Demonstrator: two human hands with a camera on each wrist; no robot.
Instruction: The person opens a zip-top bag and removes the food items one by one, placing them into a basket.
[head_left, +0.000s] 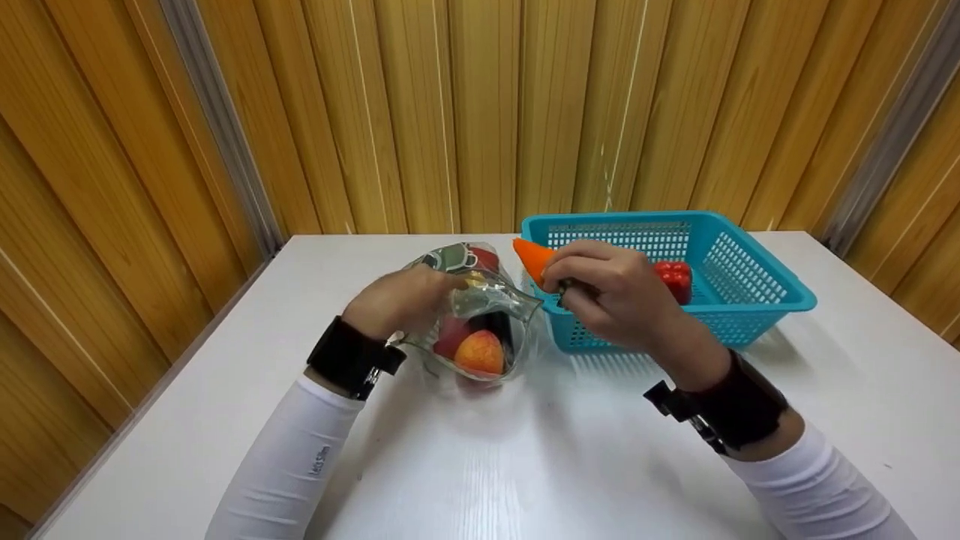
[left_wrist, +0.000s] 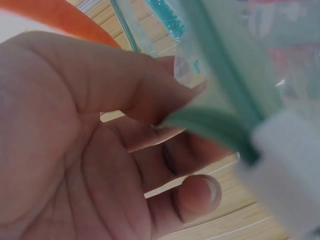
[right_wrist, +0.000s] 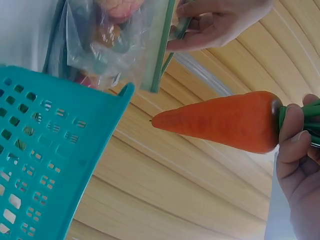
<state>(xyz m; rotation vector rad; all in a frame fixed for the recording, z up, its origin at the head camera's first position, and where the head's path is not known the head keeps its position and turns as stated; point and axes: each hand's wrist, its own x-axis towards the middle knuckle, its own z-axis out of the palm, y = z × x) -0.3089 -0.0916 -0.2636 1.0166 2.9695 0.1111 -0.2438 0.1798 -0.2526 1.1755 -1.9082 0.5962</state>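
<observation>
A clear zip bag (head_left: 525, 330) stands on the table with its mouth spread, a red-yellow peach-like fruit (head_left: 480, 352) and darker items inside. My left hand (head_left: 409, 300) pinches the green-edged rim of the bag (left_wrist: 210, 125) between thumb and finger, the other fingers loosely curled. In my right hand (head_left: 619, 292) is an orange carrot (right_wrist: 220, 121), gripped by its green stem end (right_wrist: 312, 117). The carrot's tip points left toward the bag, above the near left corner of the basket.
A turquoise plastic basket (head_left: 780, 300) stands to the right of the bag, holding a red bell pepper (head_left: 675, 281). The white table (head_left: 465, 465) backs onto wood-patterned panels (head_left: 480, 112), with more panels at both sides.
</observation>
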